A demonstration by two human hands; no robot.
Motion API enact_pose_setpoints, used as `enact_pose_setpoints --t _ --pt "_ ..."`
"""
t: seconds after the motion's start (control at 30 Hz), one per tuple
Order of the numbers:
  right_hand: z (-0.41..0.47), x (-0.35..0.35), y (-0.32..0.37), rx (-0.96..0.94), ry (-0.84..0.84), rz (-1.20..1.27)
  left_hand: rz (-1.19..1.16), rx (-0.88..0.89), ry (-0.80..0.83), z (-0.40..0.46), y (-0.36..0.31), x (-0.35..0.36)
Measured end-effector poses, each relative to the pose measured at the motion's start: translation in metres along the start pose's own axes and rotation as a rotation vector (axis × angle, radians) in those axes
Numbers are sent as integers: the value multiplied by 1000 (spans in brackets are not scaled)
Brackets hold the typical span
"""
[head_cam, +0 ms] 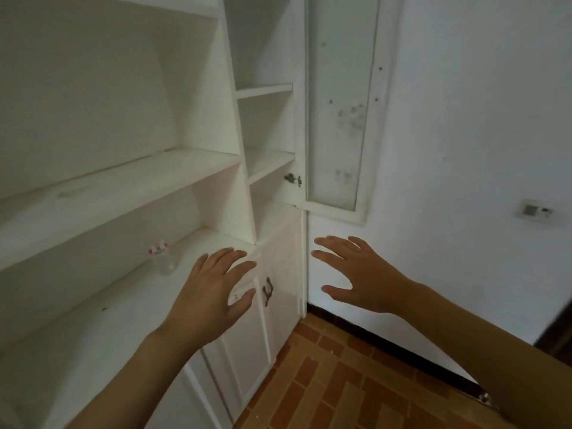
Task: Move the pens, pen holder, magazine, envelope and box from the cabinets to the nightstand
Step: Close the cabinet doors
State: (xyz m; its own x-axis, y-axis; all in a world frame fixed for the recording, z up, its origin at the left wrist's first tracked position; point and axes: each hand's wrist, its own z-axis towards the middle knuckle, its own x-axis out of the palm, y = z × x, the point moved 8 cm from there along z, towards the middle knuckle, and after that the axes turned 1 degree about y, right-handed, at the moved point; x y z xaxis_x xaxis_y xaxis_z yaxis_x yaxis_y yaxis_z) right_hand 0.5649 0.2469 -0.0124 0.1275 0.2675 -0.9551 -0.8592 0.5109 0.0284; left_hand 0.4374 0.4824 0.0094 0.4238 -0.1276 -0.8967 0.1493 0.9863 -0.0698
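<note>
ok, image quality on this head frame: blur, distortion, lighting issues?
Head view: dim, flat light with a greenish cast on the shelves; wide-angle bending tilts the cabinet uprights; slight softness overall, the bottle smeared and hard to read; left hand and right hand fairly sharp; frosted glass door shows smudges, no strong glare.

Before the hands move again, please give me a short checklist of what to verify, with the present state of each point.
1. Left hand free: ok, fingers spread, holding nothing.
2. Right hand free: ok, open.
3. Glass door open: ok, swung out.
4. Task items on the open shelves: not ok, only a plastic bottle shows.
5. Lower cabinet doors open: not ok, shut.
6. Nightstand reachable: cannot tell, not in view.
</note>
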Motion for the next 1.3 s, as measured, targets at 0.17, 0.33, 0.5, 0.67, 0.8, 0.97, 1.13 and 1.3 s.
enact_pose_setpoints --t 0.17,0.33,0.5,0.67,0.8,0.97,1.13,1.3 --pt "-35 -19 -76 91 -21 -15 -26 80 0 68 -51 28" --pt "-63 -34 -136 184 -47 -11 -46 165 -4 125 -93 51" --pt "-73 -35 -185 291 -73 0 -84 191 -22 182 -110 79" --pt "-67 -29 -233 390 -72 -7 -138 184 -3 245 -108 129" --pt "-46 -19 -280 488 -89 -17 -170 152 -12 301 -95 164" --pt "2 -4 -329 557 -59 -9 -209 148 -12 365 -79 200" --pt "51 -7 -380 590 -82 -31 -210 216 -17 439 -57 222" --pt "90 -13 -422 602 -92 -49 -213 268 -61 501 -44 232"
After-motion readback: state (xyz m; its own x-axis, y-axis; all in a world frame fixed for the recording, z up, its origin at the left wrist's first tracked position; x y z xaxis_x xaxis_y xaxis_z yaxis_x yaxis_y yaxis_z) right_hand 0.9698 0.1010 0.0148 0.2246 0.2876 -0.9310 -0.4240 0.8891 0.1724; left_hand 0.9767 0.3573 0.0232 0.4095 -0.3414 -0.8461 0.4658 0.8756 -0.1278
